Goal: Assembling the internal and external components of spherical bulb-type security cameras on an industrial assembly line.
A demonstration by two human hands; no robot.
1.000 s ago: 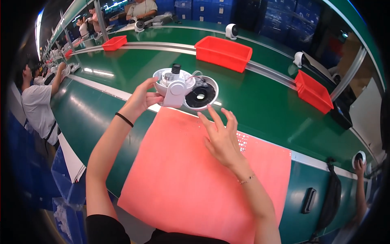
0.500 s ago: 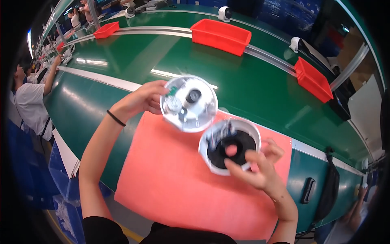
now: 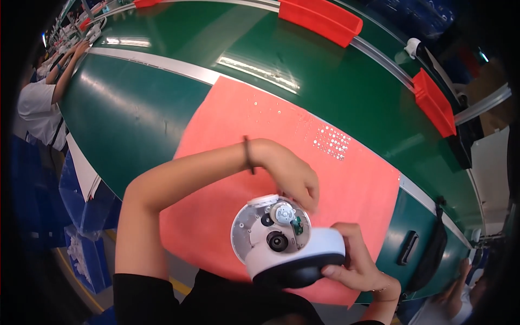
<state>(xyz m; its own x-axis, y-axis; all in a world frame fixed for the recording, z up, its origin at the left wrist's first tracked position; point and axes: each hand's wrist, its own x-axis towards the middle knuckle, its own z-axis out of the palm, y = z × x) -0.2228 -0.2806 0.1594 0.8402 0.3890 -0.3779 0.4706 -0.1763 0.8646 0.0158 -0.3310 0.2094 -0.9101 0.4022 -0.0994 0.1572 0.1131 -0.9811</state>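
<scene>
Wearer's two hands [image 3: 292, 172] [image 3: 358, 264], one pink mat [image 3: 352, 192], one open white shell [image 3: 242, 232], one white-and-black housing [image 3: 303, 250]

A head-worn fisheye looks down on the fingers [image 3: 336, 272] from close above.

Our mat [image 3: 238, 122] lies on the table [image 3: 130, 103], left of 1 box [image 3: 408, 248]; 1 shell [image 3: 257, 234] is before our left hand [image 3: 292, 173], left of our right hand [image 3: 358, 262].
</scene>
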